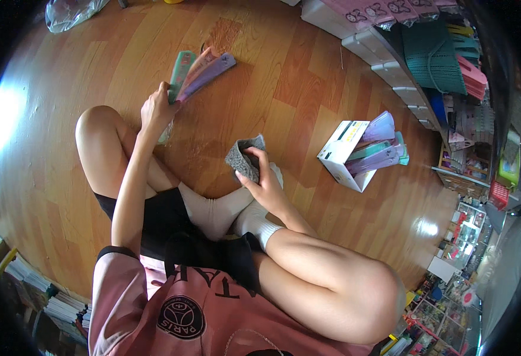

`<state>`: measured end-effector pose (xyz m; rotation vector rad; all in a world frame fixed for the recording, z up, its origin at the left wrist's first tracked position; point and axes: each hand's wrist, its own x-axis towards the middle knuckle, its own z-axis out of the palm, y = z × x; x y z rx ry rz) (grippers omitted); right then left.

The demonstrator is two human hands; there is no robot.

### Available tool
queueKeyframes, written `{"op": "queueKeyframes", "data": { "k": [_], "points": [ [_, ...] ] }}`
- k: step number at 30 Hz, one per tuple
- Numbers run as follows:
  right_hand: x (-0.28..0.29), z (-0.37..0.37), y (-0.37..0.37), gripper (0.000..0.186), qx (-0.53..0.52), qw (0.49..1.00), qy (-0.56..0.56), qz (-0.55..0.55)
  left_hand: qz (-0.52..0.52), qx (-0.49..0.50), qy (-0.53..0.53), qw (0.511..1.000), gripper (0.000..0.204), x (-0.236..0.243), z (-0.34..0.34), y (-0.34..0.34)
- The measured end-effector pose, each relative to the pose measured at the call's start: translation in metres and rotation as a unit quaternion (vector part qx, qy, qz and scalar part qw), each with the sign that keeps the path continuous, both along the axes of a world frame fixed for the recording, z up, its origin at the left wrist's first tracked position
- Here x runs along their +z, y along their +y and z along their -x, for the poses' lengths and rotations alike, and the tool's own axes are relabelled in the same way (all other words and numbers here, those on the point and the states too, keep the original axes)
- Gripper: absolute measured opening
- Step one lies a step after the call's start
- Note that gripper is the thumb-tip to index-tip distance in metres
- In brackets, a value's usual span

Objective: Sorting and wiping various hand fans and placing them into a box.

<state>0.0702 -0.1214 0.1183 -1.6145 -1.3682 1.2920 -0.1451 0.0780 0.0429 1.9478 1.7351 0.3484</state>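
Observation:
My left hand (156, 110) is raised over the floor, its fingers wrapped round the lower ends of three long flat strips (196, 76). They spread apart like a fan: one green, one pink, one purple, with small markings on them; their exact kind is unclear. Lower and to the right, in front of my feet, my right hand (264, 184) grips a folded grey cloth (245, 159) between thumb and fingers. The cloth and the strips are apart. On the floor to the right, a white box (337, 145) lies tilted, with similar purple and green pieces (379, 148) sticking out of it.
I sit cross-legged on a wood-patterned floor (242, 107). White drawers (370, 53) and crowded shelves run along the right, with a teal basket (432, 59) among them. A clear plastic bag (70, 13) lies at the far left. Stacked books or papers (64, 311) stand at the lower left.

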Motion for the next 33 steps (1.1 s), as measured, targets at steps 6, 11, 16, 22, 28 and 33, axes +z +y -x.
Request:
{"op": "queueKeyframes", "data": {
  "k": [6, 11, 16, 22, 28, 33],
  "points": [
    [0.013, -0.012, 0.000, 0.047, 0.030, 0.973, -0.157, -0.169, 0.313, 0.014, -0.558, 0.769, 0.034, 0.049, -0.040, -0.056],
    [0.020, 0.001, 0.014, 0.060, 0.164, 0.924, -0.262, -0.225, 0.528, 0.042, -0.746, 0.403, 0.034, 0.039, -0.082, -0.099],
    [0.011, -0.012, 0.012, 0.055, -0.089, 0.946, -0.234, -0.203, 0.516, 0.040, -0.739, 0.431, 0.037, 0.067, -0.114, -0.121],
    [0.015, -0.006, 0.004, 0.036, 0.081, 0.957, -0.238, -0.147, 0.523, 0.138, -0.733, 0.412, 0.042, 0.072, -0.102, -0.086],
    [0.030, -0.010, 0.006, 0.017, 0.093, 0.961, -0.057, -0.254, 0.482, 0.127, -0.744, 0.445, 0.042, 0.040, -0.090, -0.085],
    [0.018, -0.019, -0.006, 0.023, 0.067, 0.957, -0.093, -0.266, 0.458, 0.110, -0.732, 0.493, 0.037, 0.029, -0.081, -0.093]
  ]
}}
